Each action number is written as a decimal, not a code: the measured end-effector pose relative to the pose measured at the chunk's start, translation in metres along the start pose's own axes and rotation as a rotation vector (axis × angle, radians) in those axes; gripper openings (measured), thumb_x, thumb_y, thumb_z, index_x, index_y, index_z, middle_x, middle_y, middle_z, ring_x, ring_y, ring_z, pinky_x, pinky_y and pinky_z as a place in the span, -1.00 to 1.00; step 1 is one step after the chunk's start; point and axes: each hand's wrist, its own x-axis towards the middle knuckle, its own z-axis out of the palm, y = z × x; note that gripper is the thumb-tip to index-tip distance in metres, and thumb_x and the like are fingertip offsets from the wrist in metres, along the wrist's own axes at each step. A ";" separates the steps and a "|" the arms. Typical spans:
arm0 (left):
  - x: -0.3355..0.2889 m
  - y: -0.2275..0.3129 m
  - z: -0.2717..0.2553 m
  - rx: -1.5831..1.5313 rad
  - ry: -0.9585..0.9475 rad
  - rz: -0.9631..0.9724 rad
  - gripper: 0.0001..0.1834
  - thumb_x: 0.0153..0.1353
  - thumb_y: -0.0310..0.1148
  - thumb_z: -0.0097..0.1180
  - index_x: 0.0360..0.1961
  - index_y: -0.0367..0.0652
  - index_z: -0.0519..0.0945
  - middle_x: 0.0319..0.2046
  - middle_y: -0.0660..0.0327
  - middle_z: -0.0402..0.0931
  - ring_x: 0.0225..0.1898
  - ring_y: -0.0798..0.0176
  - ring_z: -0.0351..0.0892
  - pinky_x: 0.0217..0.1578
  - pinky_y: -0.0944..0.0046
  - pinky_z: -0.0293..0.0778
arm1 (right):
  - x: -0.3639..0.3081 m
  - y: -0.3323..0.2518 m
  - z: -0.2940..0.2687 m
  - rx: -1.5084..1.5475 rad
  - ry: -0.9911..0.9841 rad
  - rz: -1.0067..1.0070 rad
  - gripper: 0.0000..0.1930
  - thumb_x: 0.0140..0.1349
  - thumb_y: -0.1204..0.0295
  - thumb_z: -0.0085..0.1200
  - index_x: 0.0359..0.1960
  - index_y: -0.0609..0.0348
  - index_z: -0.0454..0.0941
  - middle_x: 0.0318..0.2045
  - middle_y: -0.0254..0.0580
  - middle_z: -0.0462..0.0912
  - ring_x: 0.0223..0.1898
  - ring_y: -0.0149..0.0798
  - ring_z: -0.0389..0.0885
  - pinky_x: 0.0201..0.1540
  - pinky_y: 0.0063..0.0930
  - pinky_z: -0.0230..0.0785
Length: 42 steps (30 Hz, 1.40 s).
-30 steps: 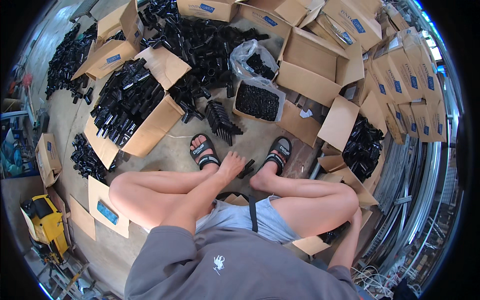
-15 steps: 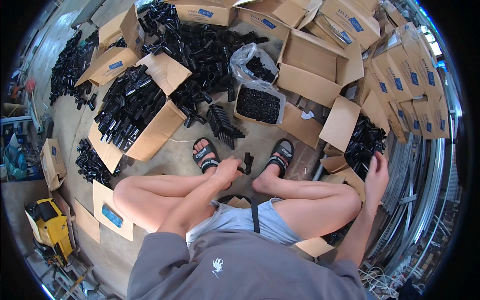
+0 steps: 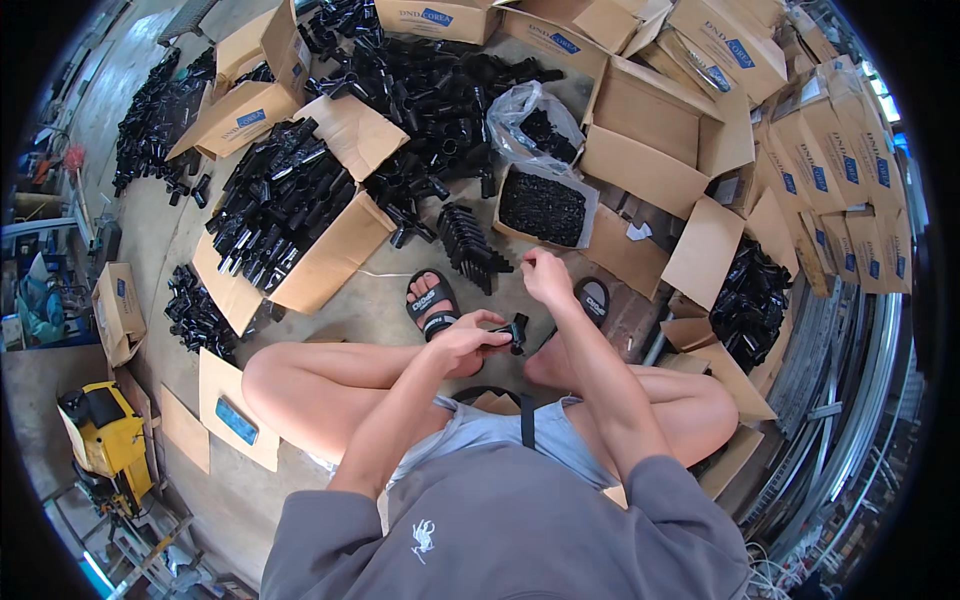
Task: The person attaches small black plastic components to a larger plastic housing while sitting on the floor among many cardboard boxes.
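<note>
Gripped a black fitting [image 3: 518,334] with the left hand [image 3: 466,341], but couldn't tell if the bunched-up right hand [image 3: 547,277] held anything.

The left hand [image 3: 466,341] grips a black fitting [image 3: 517,332], while the right hand [image 3: 545,276] is raised just beyond it, fingers bent, near the end of a row of black parts [image 3: 468,245] — whether it holds anything is too small to tell. Beyond that row, a small box [image 3: 518,236] is filled with tiny black pieces [image 3: 542,205]. On the left, an open carton [image 3: 335,255] is packed with black tubes [image 3: 275,195]; a heap of black fittings [image 3: 420,85] spreads farther off. On the right, another open carton [image 3: 705,250] holds black parts
</note>
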 end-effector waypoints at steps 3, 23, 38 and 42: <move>-0.040 0.009 -0.010 -0.453 -0.192 -0.004 -0.44 0.31 -0.54 0.28 0.29 -0.13 0.38 0.00 0.09 0.63 -0.04 0.24 0.69 -0.18 0.40 0.56 | 0.022 0.018 0.035 -0.130 0.020 -0.034 -0.71 0.24 0.29 0.24 -0.07 0.14 0.66 -0.09 0.09 0.73 -0.02 0.16 0.69 0.07 -0.04 0.52; -0.072 0.004 0.005 -0.409 -0.109 0.094 -0.44 0.48 0.02 0.05 0.26 -0.23 0.42 0.17 0.12 0.60 0.14 0.19 0.62 0.10 0.31 0.56 | -0.080 -0.020 -0.042 0.344 0.447 -0.084 -0.86 0.33 0.50 0.14 -0.14 0.30 0.55 -0.24 0.08 0.69 -0.22 0.04 0.71 -0.13 -0.19 0.55; -0.084 0.041 0.062 -0.251 0.021 0.407 -0.74 0.45 -0.30 0.18 0.06 -0.19 0.57 -0.05 0.26 0.67 0.00 0.38 0.67 0.09 0.19 0.61 | -0.132 -0.070 -0.067 0.913 0.038 -0.115 -0.87 0.45 0.53 0.07 -0.04 0.27 0.48 -0.21 -0.19 0.69 -0.20 -0.40 0.69 -0.13 -0.50 0.56; -0.078 0.033 0.053 -0.182 0.090 0.438 -0.80 0.44 -0.33 0.20 -0.01 -0.17 0.58 -0.12 0.31 0.68 -0.06 0.44 0.66 0.02 0.24 0.62 | -0.139 -0.086 -0.066 1.152 0.028 -0.086 -0.79 0.47 0.47 0.10 0.03 0.29 0.43 -0.15 -0.13 0.68 -0.18 -0.38 0.69 -0.09 -0.47 0.58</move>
